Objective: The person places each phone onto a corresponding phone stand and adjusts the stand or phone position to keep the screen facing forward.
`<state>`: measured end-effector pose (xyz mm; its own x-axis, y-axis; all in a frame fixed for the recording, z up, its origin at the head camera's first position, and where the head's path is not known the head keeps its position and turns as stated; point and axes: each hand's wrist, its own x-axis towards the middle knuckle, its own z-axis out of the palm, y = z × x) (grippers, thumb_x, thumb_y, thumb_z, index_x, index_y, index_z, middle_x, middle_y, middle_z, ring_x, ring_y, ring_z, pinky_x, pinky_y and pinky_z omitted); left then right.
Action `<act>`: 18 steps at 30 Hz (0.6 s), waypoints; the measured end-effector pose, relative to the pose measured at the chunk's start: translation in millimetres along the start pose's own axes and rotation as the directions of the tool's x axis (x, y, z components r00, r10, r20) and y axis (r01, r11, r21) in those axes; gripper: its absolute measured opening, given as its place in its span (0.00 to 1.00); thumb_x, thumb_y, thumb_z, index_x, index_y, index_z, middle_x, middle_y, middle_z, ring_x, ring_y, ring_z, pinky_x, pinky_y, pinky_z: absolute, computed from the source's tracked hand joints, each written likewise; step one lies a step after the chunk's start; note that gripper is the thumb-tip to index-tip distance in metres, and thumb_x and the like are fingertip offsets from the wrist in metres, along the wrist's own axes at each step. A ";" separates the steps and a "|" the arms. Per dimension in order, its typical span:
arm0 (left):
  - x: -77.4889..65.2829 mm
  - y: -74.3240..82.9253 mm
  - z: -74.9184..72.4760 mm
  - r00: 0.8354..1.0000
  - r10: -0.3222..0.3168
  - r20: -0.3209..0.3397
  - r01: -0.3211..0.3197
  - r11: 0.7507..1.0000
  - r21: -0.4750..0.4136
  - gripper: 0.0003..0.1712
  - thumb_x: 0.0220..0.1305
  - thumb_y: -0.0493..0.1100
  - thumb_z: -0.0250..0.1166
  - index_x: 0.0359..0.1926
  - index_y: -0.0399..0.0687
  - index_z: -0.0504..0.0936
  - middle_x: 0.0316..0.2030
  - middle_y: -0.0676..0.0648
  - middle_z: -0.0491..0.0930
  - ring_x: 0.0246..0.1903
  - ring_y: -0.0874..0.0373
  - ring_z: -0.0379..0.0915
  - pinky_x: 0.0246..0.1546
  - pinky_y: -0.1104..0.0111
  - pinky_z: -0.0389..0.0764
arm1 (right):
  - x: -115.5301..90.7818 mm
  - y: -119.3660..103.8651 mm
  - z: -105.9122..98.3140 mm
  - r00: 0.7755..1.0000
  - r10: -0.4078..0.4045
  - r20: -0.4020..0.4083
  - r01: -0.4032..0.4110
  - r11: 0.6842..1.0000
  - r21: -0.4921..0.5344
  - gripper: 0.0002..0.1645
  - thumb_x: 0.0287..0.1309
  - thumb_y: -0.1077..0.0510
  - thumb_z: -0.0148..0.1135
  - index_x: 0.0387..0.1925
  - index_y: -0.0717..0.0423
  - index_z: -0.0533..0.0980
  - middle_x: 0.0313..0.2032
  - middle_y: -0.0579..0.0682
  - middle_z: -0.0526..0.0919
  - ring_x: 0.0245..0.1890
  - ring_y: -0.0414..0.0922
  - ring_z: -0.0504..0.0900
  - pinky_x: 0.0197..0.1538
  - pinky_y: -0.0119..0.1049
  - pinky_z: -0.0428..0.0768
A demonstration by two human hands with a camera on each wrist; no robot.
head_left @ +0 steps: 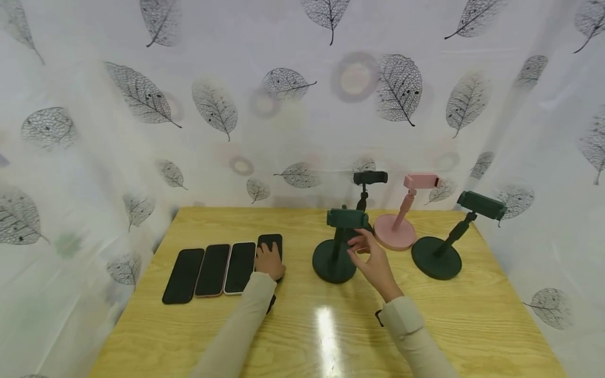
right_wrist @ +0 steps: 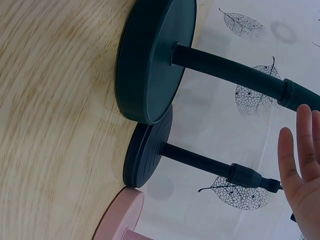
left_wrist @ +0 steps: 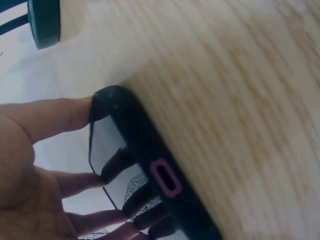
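My left hand [head_left: 270, 261] lies over the rightmost black phone [head_left: 270, 240], with its fingertips on the dark screen. In the left wrist view the thumb [left_wrist: 65, 117] meets the corner of that phone [left_wrist: 150, 145], whose port has a pink-purple rim. My right hand [head_left: 375, 262] is beside a dark green phone stand [head_left: 334, 268], thumb and fingers apart. In the right wrist view the fingers [right_wrist: 304, 137] are close to the ribbed upper post of this green stand [right_wrist: 225, 70]; I cannot tell if they touch it.
Left of my left hand, a row holds a white-edged phone [head_left: 240, 268], a pink-edged phone [head_left: 212, 270] and a black phone [head_left: 183, 276]. Beyond my right hand stand a black stand [head_left: 370, 177], a pink stand [head_left: 394, 231] and another green stand [head_left: 437, 258]. A leaf-patterned curtain [head_left: 302, 131] surrounds the wooden table [head_left: 307, 325].
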<state>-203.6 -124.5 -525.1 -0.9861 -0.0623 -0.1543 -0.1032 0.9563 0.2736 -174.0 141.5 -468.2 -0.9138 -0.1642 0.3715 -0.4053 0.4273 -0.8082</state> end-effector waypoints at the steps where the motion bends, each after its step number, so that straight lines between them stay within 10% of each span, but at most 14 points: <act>1: -0.3 0.5 0.1 1.000 0.002 0.002 -0.002 1.000 0.017 0.40 0.56 0.45 0.65 0.68 0.37 0.61 0.64 0.28 0.59 0.60 0.34 0.58 0.53 0.47 0.72 | 0.4 4.0 1.1 1.000 0.000 -0.002 0.000 1.000 -0.002 0.31 0.56 0.67 0.62 0.60 0.64 0.65 0.43 0.60 0.80 0.39 0.53 0.80 0.45 0.49 0.79; 18: -3.1 0.7 5.1 0.999 0.049 -0.004 -0.048 0.991 0.128 0.39 0.55 0.46 0.67 0.66 0.42 0.65 0.59 0.31 0.65 0.57 0.35 0.63 0.44 0.50 0.78 | 11.6 17.0 12.8 0.999 0.041 0.027 -0.040 0.999 -0.010 0.21 0.59 0.63 0.60 0.53 0.61 0.67 0.43 0.59 0.77 0.38 0.47 0.79 0.43 0.42 0.80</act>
<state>-200.0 -122.1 -529.4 -0.9904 -0.0162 -0.1372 -0.0379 0.9869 0.1568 -191.8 135.5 -483.5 -0.9299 -0.1707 0.3258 -0.3678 0.4428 -0.8177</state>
